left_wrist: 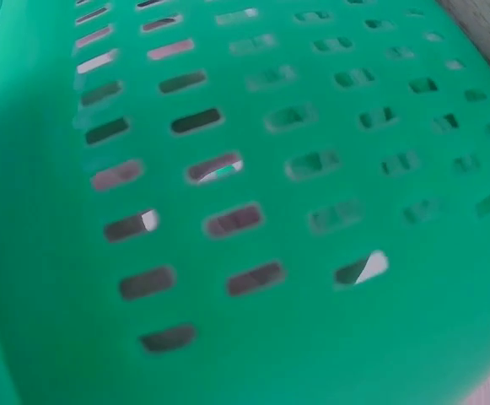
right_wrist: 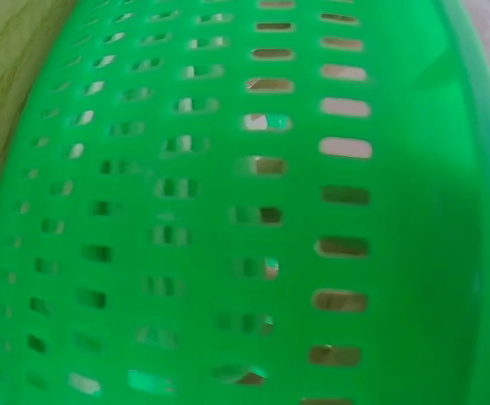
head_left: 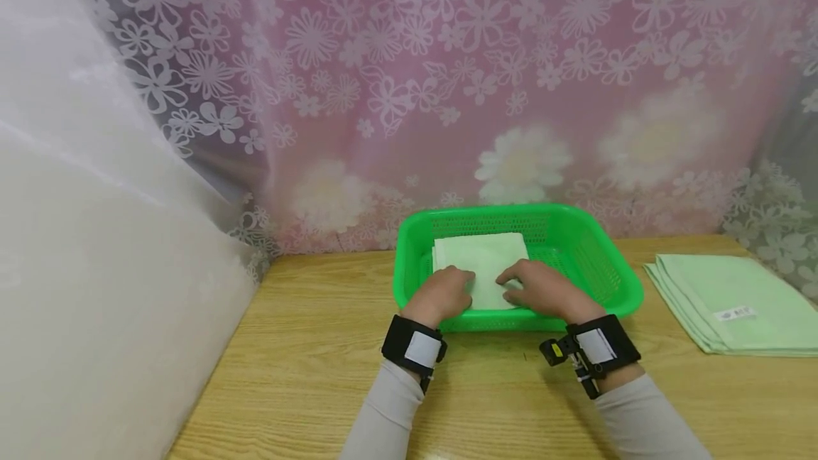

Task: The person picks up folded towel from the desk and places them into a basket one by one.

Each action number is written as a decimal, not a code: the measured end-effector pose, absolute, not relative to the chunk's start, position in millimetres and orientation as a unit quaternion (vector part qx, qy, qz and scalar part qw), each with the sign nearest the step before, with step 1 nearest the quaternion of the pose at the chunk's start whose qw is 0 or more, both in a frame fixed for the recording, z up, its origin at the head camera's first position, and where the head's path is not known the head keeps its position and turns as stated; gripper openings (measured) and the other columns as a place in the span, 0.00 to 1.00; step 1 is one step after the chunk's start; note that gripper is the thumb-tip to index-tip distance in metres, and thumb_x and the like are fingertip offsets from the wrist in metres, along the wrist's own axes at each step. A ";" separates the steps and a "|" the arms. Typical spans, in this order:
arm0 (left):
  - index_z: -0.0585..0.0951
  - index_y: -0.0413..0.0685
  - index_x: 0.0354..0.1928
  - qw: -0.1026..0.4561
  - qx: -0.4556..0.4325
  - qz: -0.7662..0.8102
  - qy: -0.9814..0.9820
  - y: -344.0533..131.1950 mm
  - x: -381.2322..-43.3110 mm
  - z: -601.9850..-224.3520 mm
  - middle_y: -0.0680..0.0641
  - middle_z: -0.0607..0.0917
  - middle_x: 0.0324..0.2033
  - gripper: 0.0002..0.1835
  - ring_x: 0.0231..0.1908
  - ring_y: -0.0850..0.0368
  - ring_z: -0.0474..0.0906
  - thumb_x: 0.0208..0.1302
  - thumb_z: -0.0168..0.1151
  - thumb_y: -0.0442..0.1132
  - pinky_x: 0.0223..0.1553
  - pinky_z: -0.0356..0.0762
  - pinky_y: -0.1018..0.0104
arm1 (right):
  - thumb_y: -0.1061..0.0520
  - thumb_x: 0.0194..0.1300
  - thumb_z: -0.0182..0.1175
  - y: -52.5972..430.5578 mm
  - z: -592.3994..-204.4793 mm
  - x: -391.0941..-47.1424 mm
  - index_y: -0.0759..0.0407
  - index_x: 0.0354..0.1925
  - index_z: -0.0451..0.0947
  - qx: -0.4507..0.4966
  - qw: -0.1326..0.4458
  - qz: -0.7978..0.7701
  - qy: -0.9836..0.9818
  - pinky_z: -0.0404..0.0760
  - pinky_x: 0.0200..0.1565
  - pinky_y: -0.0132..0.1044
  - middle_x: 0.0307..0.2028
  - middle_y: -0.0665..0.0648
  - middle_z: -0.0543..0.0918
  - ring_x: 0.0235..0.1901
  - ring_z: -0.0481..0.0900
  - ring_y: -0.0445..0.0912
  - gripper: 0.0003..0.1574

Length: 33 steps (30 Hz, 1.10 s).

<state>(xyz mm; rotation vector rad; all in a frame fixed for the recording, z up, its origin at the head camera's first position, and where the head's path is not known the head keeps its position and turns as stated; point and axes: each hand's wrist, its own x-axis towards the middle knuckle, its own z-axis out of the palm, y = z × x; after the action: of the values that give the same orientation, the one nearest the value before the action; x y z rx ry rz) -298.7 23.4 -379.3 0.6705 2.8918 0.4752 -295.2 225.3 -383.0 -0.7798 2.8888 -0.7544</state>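
A folded pale green towel (head_left: 482, 254) lies flat in the left part of a green plastic basket (head_left: 629, 297). Over its near left side is my left hand (head_left: 444, 293), thumb and index finger apart on the cloth. My right hand (head_left: 543, 288) reaches over the basket's front rim, its fingertips at the towel's right side with a gap between index finger and thumb. The other fingers of both hands are largely hidden. Both wrist views show just the slotted outer wall of the basket (left_wrist: 42, 278) (right_wrist: 422, 253), with neither hand visible.
Another folded pale green towel (head_left: 754, 304) with a small white label lies on the wooden table (head_left: 307, 353), right of the basket. Behind the table hangs a pink flowered curtain (head_left: 396, 91). A white sheet (head_left: 96, 233) drapes down on the left.
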 end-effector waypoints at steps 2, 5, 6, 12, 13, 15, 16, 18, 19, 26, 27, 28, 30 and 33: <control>0.77 0.45 0.66 0.061 0.224 0.152 0.961 24.4 -297.6 -378.4 0.44 0.81 0.60 0.23 0.61 0.49 0.76 0.70 0.58 0.32 0.57 0.75 0.61 | 0.62 0.68 0.62 226.2 -382.1 -293.9 0.67 0.53 0.83 -0.252 0.026 -0.241 0.937 0.78 0.53 0.57 0.51 0.65 0.84 0.55 0.78 0.65 0.17; 0.76 0.45 0.67 0.050 0.228 0.143 0.962 26.5 -296.6 -376.8 0.44 0.81 0.59 0.22 0.60 0.50 0.77 0.72 0.58 0.34 0.57 0.75 0.62 | 0.63 0.68 0.61 226.8 -379.7 -291.1 0.68 0.53 0.83 -0.248 0.014 -0.236 0.939 0.78 0.53 0.58 0.51 0.66 0.84 0.55 0.78 0.65 0.16; 0.76 0.45 0.67 0.046 0.230 0.140 0.962 27.0 -296.2 -376.1 0.44 0.81 0.59 0.22 0.60 0.50 0.76 0.72 0.57 0.34 0.57 0.75 0.62 | 0.64 0.68 0.61 226.8 -378.6 -290.0 0.68 0.53 0.83 -0.247 0.009 -0.235 0.940 0.78 0.53 0.58 0.51 0.66 0.84 0.55 0.78 0.65 0.17; 0.74 0.44 0.68 0.020 0.243 0.136 0.960 26.3 -287.1 -360.5 0.41 0.80 0.59 0.22 0.58 0.47 0.77 0.76 0.54 0.38 0.57 0.76 0.60 | 0.63 0.67 0.62 225.6 -367.6 -281.9 0.69 0.55 0.81 -0.247 -0.038 -0.218 0.943 0.78 0.53 0.57 0.53 0.67 0.82 0.56 0.77 0.65 0.19; 0.74 0.44 0.68 0.011 0.245 0.137 0.960 25.5 -284.5 -355.9 0.41 0.80 0.59 0.22 0.58 0.47 0.77 0.76 0.54 0.38 0.57 0.76 0.59 | 0.63 0.67 0.63 225.0 -364.1 -279.8 0.69 0.56 0.80 -0.246 -0.048 -0.216 0.944 0.78 0.53 0.58 0.53 0.68 0.81 0.56 0.77 0.65 0.20; 0.73 0.44 0.69 -0.003 0.244 0.141 0.959 23.8 -278.7 -345.4 0.40 0.79 0.59 0.23 0.58 0.47 0.77 0.76 0.55 0.39 0.58 0.75 0.59 | 0.63 0.66 0.64 223.6 -355.5 -274.4 0.68 0.56 0.80 -0.246 -0.071 -0.213 0.943 0.77 0.53 0.58 0.54 0.69 0.80 0.56 0.76 0.66 0.21; 0.73 0.44 0.69 -0.008 0.242 0.145 0.959 23.0 -275.8 -340.3 0.41 0.79 0.60 0.23 0.59 0.47 0.76 0.75 0.56 0.40 0.59 0.75 0.58 | 0.63 0.66 0.65 222.6 -350.6 -271.2 0.68 0.56 0.80 -0.245 -0.081 -0.212 0.943 0.77 0.53 0.59 0.54 0.69 0.80 0.57 0.76 0.66 0.21; 0.72 0.46 0.70 -0.013 0.240 0.148 0.959 22.2 -270.5 -331.5 0.42 0.78 0.61 0.25 0.60 0.48 0.76 0.75 0.57 0.41 0.60 0.74 0.59 | 0.62 0.66 0.65 220.6 -342.0 -265.1 0.66 0.57 0.80 -0.243 -0.093 -0.208 0.943 0.77 0.53 0.59 0.55 0.69 0.79 0.57 0.76 0.65 0.22; 0.71 0.46 0.71 -0.009 0.239 0.153 0.959 21.8 -268.0 -327.9 0.41 0.77 0.62 0.25 0.60 0.48 0.76 0.75 0.57 0.41 0.60 0.74 0.58 | 0.61 0.66 0.66 219.7 -338.8 -262.4 0.65 0.57 0.80 -0.242 -0.094 -0.206 0.943 0.78 0.52 0.58 0.55 0.69 0.79 0.57 0.76 0.65 0.22; 0.70 0.47 0.71 0.005 0.252 0.150 0.956 21.9 -259.1 -322.4 0.41 0.77 0.62 0.26 0.58 0.47 0.77 0.74 0.58 0.43 0.56 0.77 0.59 | 0.59 0.67 0.64 214.0 -332.2 -253.2 0.63 0.59 0.80 -0.243 -0.075 -0.191 0.948 0.79 0.51 0.57 0.55 0.65 0.81 0.56 0.78 0.62 0.22; 0.71 0.47 0.71 0.004 0.252 0.149 0.956 21.7 -258.6 -322.8 0.41 0.77 0.62 0.26 0.58 0.47 0.77 0.74 0.58 0.43 0.56 0.76 0.59 | 0.59 0.67 0.64 213.6 -332.4 -252.8 0.64 0.59 0.80 -0.242 -0.074 -0.192 0.948 0.79 0.51 0.57 0.55 0.65 0.81 0.56 0.78 0.63 0.22; 0.71 0.47 0.71 0.002 0.251 0.149 0.957 21.4 -258.2 -323.5 0.41 0.77 0.62 0.26 0.59 0.47 0.77 0.74 0.58 0.43 0.57 0.76 0.59 | 0.59 0.68 0.64 213.3 -332.7 -252.4 0.64 0.59 0.80 -0.241 -0.074 -0.192 0.948 0.79 0.51 0.57 0.55 0.65 0.81 0.56 0.77 0.63 0.22; 0.71 0.46 0.71 0.001 0.248 0.148 0.957 20.6 -257.9 -325.0 0.41 0.77 0.62 0.26 0.58 0.46 0.77 0.74 0.59 0.43 0.56 0.76 0.59 | 0.59 0.68 0.64 213.0 -332.8 -251.5 0.64 0.59 0.80 -0.239 -0.073 -0.193 0.949 0.78 0.52 0.58 0.56 0.65 0.81 0.57 0.77 0.64 0.22; 0.71 0.47 0.71 0.002 0.246 0.146 0.958 19.7 -257.6 -326.3 0.41 0.78 0.61 0.27 0.58 0.46 0.77 0.74 0.59 0.43 0.56 0.77 0.59 | 0.58 0.68 0.64 213.1 -332.5 -250.3 0.63 0.59 0.79 -0.235 -0.073 -0.197 0.949 0.77 0.54 0.59 0.57 0.66 0.80 0.59 0.75 0.65 0.22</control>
<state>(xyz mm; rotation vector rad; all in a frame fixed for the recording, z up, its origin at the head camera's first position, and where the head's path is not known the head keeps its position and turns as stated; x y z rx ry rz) -257.6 19.7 -326.3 0.7723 3.0064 0.4575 -250.3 213.1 -332.5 -0.7759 3.1283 -0.6488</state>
